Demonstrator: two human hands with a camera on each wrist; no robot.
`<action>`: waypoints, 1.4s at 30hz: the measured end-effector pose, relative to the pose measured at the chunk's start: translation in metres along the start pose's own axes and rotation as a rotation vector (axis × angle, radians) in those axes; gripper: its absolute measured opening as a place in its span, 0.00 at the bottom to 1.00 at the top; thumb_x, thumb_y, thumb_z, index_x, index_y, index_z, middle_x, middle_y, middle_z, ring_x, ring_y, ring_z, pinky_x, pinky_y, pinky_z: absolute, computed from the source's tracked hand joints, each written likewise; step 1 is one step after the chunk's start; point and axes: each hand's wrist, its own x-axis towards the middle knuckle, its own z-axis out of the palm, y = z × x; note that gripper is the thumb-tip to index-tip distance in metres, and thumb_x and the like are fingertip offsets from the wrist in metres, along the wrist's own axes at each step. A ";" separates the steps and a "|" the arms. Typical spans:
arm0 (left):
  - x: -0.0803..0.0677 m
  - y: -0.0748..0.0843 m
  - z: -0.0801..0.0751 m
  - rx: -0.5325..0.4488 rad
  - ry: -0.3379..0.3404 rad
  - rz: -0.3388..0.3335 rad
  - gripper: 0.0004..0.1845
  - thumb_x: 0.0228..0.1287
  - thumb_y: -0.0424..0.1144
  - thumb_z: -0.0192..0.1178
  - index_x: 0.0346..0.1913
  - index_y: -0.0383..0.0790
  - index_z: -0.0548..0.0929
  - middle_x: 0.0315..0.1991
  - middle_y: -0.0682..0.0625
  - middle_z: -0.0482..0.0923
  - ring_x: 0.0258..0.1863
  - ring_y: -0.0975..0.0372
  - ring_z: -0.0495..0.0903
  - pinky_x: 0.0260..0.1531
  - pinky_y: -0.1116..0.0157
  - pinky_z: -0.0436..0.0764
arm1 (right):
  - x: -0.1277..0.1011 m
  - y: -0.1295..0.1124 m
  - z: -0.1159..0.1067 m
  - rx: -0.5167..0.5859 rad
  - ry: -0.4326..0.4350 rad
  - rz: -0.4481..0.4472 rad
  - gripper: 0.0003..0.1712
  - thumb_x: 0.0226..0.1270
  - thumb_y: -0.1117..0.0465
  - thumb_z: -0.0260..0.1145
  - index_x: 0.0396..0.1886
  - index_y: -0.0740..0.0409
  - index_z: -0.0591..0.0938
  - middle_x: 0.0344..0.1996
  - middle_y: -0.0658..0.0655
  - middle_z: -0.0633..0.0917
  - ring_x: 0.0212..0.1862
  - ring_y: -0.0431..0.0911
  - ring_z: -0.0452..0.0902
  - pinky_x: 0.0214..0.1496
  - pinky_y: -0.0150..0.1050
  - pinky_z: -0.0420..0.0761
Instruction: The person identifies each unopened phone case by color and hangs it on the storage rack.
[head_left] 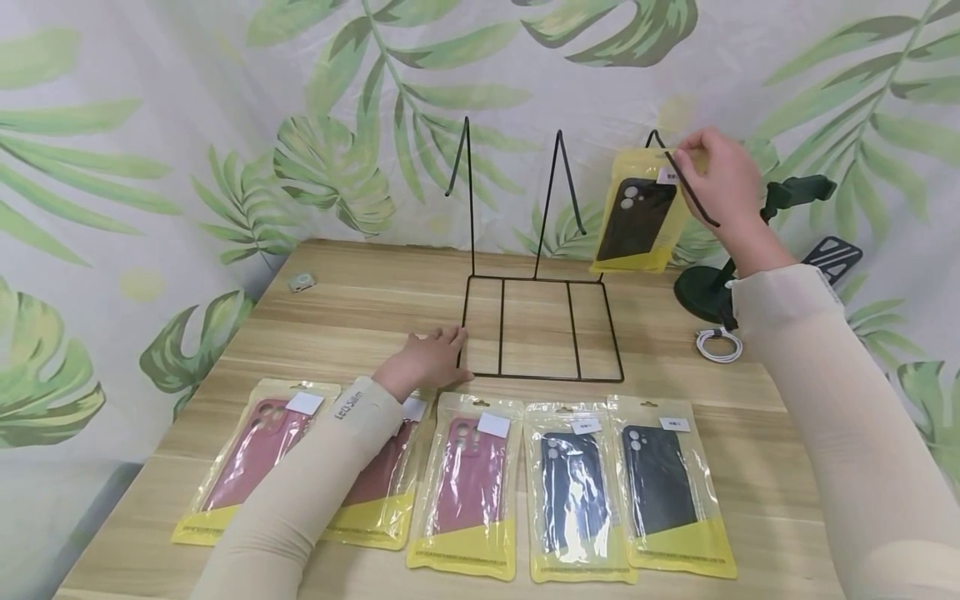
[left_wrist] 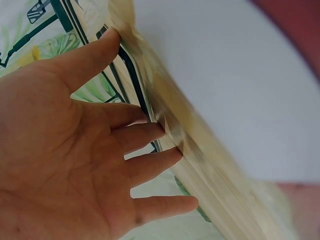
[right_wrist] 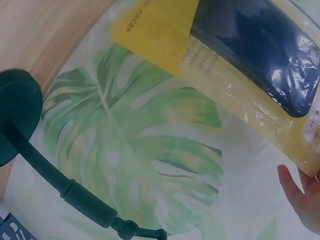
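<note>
My right hand (head_left: pixel 720 179) pinches the top right corner of a yellow-edged clear pouch with a black phone case (head_left: pixel 637 218) in it. The pouch is up at the right hook of a black wire display rack (head_left: pixel 537 278), with the hook's arm crossing in front of its corner. Whether the hook passes through the pouch's hole cannot be made out. In the right wrist view the pouched case (right_wrist: pixel 260 55) tilts across the top right. My left hand (head_left: pixel 431 360) rests with spread, straight fingers at the front left corner of the rack's base; its palm (left_wrist: pixel 65 145) shows in the left wrist view.
Along the front lie several pouched phone cases: a pink one (head_left: pixel 471 475), a dark blue one (head_left: pixel 573 492) and a black one (head_left: pixel 660 479) among them. A dark green stand (head_left: pixel 701 292) and a coiled white cable (head_left: pixel 718 345) sit at the right. A small pale gadget (head_left: pixel 302 282) lies back left.
</note>
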 end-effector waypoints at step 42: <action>0.009 -0.001 0.001 0.033 -0.018 0.010 0.45 0.74 0.59 0.50 0.80 0.38 0.43 0.80 0.40 0.40 0.78 0.41 0.45 0.72 0.33 0.48 | -0.209 0.060 0.057 -0.277 -0.594 -0.127 0.23 0.67 0.53 0.66 0.53 0.65 0.83 0.51 0.68 0.84 0.55 0.65 0.78 0.55 0.61 0.78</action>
